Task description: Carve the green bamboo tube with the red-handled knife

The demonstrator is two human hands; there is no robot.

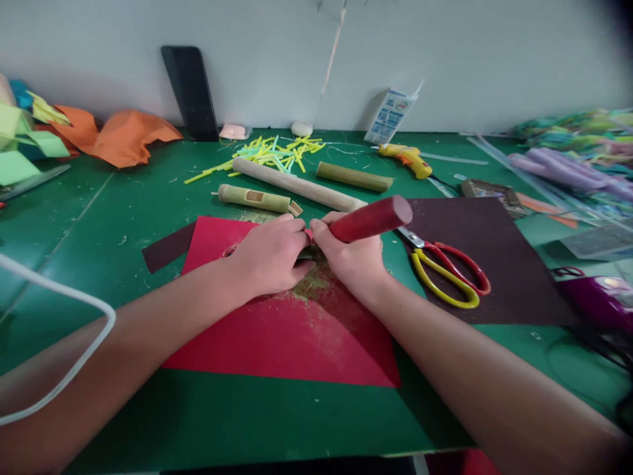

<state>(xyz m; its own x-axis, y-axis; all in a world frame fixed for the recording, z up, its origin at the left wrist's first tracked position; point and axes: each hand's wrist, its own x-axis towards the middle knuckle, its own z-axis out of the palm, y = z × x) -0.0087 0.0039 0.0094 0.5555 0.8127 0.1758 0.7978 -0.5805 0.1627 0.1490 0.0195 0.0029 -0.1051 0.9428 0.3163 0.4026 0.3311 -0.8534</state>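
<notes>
My right hand (353,254) is wrapped round the thick red handle (370,219) of a tool; its working end is hidden by my fingers. Close beside it, my left hand (271,254) is closed, knuckles up, pressing on something mostly hidden beneath it. Both hands are over a red sheet (277,336), where greenish-brown dust and shavings (314,284) lie below my fingers. Just beyond my left hand lies a bamboo piece with a cut-out notch (254,196). Scissors with red and yellow handles (445,270) rest to the right of my right hand.
Behind the hands are a pale wooden rod (297,183), a bamboo length (353,177) and yellow-green strips (271,155). A yellow glue gun (408,160) lies back right. A dark sheet (475,231) is under the scissors. A phone (190,92) leans on the wall; a white cable (93,303) crosses left.
</notes>
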